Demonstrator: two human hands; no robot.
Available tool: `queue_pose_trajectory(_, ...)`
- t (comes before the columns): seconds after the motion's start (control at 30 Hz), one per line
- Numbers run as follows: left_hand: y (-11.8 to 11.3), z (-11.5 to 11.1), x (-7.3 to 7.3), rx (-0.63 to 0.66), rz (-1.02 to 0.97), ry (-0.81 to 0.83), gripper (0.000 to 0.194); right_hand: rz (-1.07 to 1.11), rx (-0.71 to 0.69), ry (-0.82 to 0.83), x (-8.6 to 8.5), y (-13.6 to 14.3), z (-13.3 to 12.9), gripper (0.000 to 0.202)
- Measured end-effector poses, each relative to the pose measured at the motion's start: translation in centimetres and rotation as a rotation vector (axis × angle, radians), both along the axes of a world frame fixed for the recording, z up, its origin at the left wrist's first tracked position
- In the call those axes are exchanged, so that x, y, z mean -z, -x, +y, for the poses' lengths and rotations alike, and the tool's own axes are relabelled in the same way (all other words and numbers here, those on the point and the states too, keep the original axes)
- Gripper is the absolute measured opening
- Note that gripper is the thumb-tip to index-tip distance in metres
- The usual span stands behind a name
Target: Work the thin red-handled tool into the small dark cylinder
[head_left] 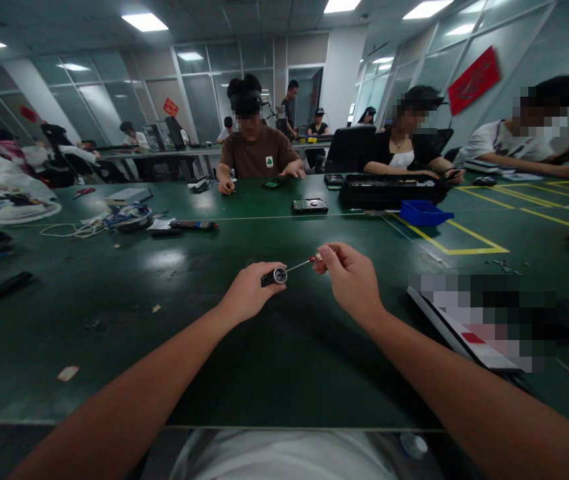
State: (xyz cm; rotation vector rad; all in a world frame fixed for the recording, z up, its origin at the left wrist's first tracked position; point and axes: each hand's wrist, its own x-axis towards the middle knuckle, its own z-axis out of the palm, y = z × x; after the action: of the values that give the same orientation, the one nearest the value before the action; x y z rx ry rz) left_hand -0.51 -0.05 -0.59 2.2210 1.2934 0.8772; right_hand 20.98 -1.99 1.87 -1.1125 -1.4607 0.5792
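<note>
My left hand is closed around a short black cylinder, whose round, silver-rimmed end faces right and toward me. In my right hand is a screwdriver with a reddish, see-through handle, pinched between thumb and fingers. Its thin metal shaft slants down to the left, and the tip meets the cylinder's open end. Whether the tip sits on a screw inside is too small to tell. Both hands are held above the green table.
A pixelated pale, flat object lies right of my right arm. Further off are a blue bin, a long black case, a circuit-board device and a dark tool. A cable bundle lies left. Several people sit opposite.
</note>
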Motion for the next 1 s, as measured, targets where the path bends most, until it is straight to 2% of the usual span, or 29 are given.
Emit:
queue_pose_trajectory(0.13,0.07,0.05,0.19,-0.013,-0.002,0.011,0.037,-0.015,0.004,0.032,0.01,-0.06,0.04,0.031)
queue_pose_trajectory(0.33,0.04,-0.01,0.32,-0.030,-0.015,0.009,0.036,-0.118,0.089,0.031,0.00,-0.24,-0.06,0.039)
queue_pose_trajectory(0.6,0.17,0.01,0.17,-0.022,0.033,-0.016,0.035,-0.151,-0.129,-0.078,0.62,-0.34,-0.19,0.015)
queue_pose_trajectory(0.8,0.18,-0.05,-0.15,-0.025,0.068,-0.014,0.036,-0.278,-0.050,-0.041,0.26,-0.22,-0.47,0.033)
queue_pose_trajectory(1.0,0.35,0.15,0.14,-0.042,0.065,-0.036,0.040,-0.275,-0.108,-0.028,0.60,-0.22,-0.23,0.025)
